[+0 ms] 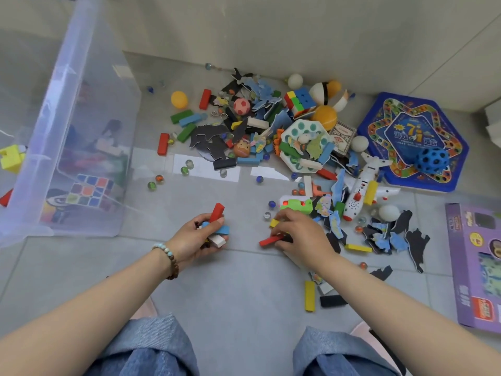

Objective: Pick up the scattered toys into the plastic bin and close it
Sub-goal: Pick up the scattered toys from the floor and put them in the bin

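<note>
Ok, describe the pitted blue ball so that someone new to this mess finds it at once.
Find the large blue hexagonal game board on the floor at the right, by the wall. The blue ball rests on its near right part. Unlike the smooth white ball and orange ball left of the board, it is covered in dark round pits.

Left hand [193, 238] grips a bundle of red, blue and white blocks [217, 226] above the tiled floor [230, 294], right hand [299, 234] pinches a red block [269, 240] near the toy pile [260, 123], clear plastic bin [89, 137] standing at left.
</note>
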The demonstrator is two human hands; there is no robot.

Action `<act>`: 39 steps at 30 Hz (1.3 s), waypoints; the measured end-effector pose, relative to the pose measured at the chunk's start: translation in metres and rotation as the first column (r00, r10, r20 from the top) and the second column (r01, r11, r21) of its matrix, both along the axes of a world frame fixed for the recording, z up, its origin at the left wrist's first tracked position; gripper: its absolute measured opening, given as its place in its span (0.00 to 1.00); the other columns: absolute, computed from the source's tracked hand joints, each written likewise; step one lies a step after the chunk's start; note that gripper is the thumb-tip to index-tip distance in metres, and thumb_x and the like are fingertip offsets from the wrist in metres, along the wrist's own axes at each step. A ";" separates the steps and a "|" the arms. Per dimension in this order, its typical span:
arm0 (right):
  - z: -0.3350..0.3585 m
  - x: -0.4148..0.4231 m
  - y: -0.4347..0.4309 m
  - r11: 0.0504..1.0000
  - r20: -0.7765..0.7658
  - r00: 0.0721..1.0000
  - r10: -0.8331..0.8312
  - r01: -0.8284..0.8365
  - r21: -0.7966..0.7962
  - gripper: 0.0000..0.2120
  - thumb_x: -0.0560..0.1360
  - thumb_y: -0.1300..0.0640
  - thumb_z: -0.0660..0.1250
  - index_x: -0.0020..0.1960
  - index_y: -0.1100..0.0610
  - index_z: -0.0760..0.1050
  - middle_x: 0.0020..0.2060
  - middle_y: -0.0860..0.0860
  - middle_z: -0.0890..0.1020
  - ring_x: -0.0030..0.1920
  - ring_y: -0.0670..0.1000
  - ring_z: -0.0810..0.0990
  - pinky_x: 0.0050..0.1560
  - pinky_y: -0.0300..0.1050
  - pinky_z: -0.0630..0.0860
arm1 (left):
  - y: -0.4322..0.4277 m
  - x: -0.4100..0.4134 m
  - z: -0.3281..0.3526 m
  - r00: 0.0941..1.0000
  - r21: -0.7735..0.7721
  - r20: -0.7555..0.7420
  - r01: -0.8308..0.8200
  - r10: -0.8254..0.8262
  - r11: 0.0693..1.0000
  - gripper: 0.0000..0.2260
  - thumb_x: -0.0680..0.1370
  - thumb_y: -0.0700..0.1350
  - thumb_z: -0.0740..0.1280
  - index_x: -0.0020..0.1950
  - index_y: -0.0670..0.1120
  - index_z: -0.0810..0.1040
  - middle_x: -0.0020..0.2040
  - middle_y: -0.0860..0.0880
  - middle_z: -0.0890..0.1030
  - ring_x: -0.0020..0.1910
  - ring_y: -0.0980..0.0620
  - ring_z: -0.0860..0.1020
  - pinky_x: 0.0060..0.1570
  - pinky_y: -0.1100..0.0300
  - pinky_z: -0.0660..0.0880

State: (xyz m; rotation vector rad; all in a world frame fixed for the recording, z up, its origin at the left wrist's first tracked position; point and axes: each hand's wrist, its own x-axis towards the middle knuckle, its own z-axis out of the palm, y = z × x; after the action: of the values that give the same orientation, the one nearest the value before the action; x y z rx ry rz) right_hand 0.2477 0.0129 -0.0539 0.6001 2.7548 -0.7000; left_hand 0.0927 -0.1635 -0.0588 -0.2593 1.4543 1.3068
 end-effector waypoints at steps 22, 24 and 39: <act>-0.002 0.006 0.006 0.999 -0.021 0.999 0.032 -0.032 0.000 0.13 0.75 0.52 0.67 0.54 0.59 0.80 0.57 0.52 0.76 0.59 0.52 0.73 0.54 0.45 0.72 | 0.000 0.000 0.002 0.999 -0.019 0.036 -0.004 0.004 1.000 0.15 0.76 0.43 0.67 0.63 0.43 0.74 0.49 0.45 0.77 0.41 0.50 0.79 0.40 0.58 0.81; -0.003 0.007 0.006 1.000 -0.018 0.999 0.027 -0.027 -0.001 0.13 0.75 0.52 0.66 0.54 0.59 0.80 0.57 0.53 0.76 0.59 0.53 0.73 0.55 0.46 0.72 | 0.000 0.000 0.003 0.999 -0.025 0.036 -0.002 0.003 1.000 0.15 0.76 0.43 0.67 0.63 0.44 0.74 0.49 0.45 0.77 0.42 0.50 0.79 0.40 0.58 0.81; 0.069 -0.048 -0.019 0.509 0.053 0.793 -0.606 0.438 -0.741 0.12 0.74 0.58 0.68 0.56 0.60 0.76 0.42 0.55 0.83 0.35 0.47 0.80 0.33 0.32 0.73 | 0.017 -0.003 0.085 0.988 0.022 -0.154 -0.026 0.029 0.999 0.12 0.75 0.47 0.68 0.58 0.46 0.77 0.48 0.45 0.80 0.36 0.53 0.82 0.36 0.61 0.80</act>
State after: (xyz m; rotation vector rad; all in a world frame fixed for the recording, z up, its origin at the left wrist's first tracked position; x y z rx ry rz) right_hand 0.2000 -0.0063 0.0148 1.2190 2.0887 -1.9780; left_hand 0.0893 -0.1465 0.0259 -0.1683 1.5712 1.3880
